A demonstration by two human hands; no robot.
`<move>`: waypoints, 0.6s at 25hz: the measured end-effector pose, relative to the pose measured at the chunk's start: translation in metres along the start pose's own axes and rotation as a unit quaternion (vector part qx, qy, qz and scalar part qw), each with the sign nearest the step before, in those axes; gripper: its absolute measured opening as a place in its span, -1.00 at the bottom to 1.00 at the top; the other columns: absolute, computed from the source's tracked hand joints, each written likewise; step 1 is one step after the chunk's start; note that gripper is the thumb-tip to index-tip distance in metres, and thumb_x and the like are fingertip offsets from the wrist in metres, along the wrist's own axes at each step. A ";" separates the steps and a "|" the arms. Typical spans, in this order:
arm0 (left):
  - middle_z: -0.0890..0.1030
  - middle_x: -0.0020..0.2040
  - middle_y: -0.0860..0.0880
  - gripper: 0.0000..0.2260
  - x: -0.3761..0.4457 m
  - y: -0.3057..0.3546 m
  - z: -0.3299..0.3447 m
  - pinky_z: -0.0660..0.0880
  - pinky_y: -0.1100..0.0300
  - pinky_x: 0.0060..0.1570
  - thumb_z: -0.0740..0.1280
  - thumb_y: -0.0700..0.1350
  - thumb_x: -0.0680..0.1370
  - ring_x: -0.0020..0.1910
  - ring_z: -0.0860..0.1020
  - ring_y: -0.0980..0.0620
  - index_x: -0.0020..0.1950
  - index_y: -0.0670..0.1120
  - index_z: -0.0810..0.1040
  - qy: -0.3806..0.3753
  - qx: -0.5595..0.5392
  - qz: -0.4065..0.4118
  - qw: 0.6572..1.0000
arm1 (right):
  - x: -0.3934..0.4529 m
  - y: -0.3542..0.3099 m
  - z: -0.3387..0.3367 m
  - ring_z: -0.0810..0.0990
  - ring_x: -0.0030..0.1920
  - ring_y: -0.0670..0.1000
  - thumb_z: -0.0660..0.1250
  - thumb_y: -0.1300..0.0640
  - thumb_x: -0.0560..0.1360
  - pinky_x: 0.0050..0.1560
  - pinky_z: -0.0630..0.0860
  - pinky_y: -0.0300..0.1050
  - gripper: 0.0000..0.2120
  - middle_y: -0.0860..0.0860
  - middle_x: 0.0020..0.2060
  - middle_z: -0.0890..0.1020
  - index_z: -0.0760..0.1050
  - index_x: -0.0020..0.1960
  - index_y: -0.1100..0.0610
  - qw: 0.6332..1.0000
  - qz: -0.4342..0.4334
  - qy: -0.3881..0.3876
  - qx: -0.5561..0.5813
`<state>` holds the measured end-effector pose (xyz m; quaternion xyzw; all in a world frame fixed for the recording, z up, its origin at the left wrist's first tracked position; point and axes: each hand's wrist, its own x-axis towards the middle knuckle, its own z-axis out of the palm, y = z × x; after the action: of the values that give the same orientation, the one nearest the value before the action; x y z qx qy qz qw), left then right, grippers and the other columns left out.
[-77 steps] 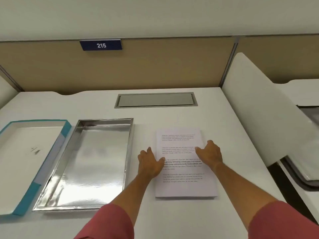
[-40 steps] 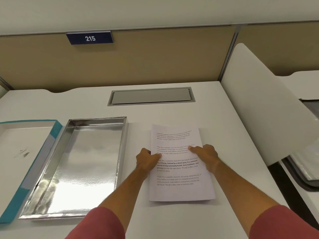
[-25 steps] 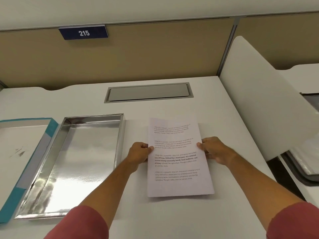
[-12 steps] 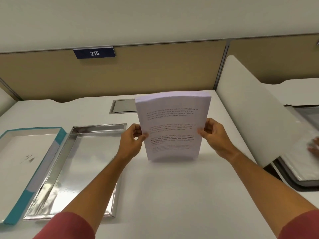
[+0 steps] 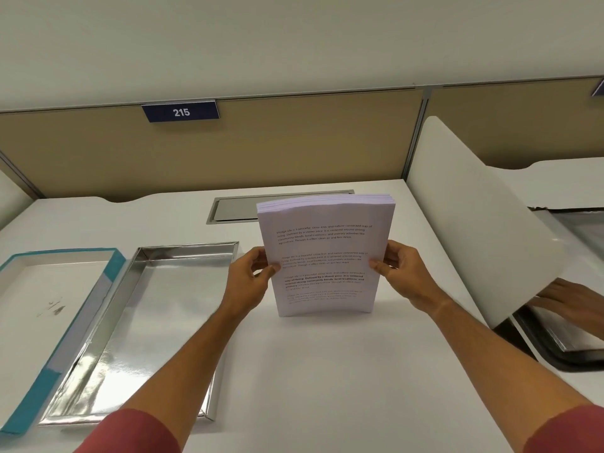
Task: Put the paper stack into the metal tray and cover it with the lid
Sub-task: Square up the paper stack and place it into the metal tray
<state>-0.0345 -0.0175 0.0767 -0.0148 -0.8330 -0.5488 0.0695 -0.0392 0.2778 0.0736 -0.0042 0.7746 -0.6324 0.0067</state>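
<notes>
The printed paper stack stands upright on its bottom edge on the white desk, right of centre. My left hand grips its left edge and my right hand grips its right edge. The empty shiny metal tray lies flat to the left of the stack. Further left lies the lid, a white box top with teal edges, its inside facing up.
A grey cable hatch is set in the desk behind the stack. A white divider panel stands at the right. Beyond the panel, another person's hand rests by a dark tray. A beige partition wall closes the back.
Both hands moved from the top of the flat stack to its side edges, then lifted it and stood it upright on the desk. In the last half second it barely moved.
</notes>
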 end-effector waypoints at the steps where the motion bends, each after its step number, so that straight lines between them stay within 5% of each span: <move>1: 0.66 0.04 -0.02 -0.82 0.000 -0.002 0.000 0.58 0.10 0.11 0.38 -0.23 0.52 -0.01 0.63 0.00 0.12 -0.12 0.57 0.002 -0.006 -0.004 1.000 | 0.000 0.001 0.000 0.64 0.11 0.09 0.39 0.28 0.50 0.17 0.57 -0.02 -0.73 0.06 0.08 0.68 0.54 0.18 0.12 1.000 0.005 0.001 0.001; 15: 0.72 -0.02 -0.04 -0.84 0.007 -0.004 -0.012 0.62 0.06 0.05 0.44 -0.18 0.48 -0.04 0.68 -0.02 0.05 -0.11 0.63 0.022 -0.039 -0.030 0.999 | 0.007 -0.002 0.004 0.69 0.00 0.08 0.39 0.33 0.48 0.05 0.62 -0.12 -0.80 0.09 -0.02 0.71 0.60 0.11 0.23 1.000 -0.015 0.018 0.004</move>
<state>-0.0404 -0.0304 0.0786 0.0192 -0.8090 -0.5832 0.0704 -0.0465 0.2731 0.0746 -0.0041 0.7719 -0.6356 -0.0166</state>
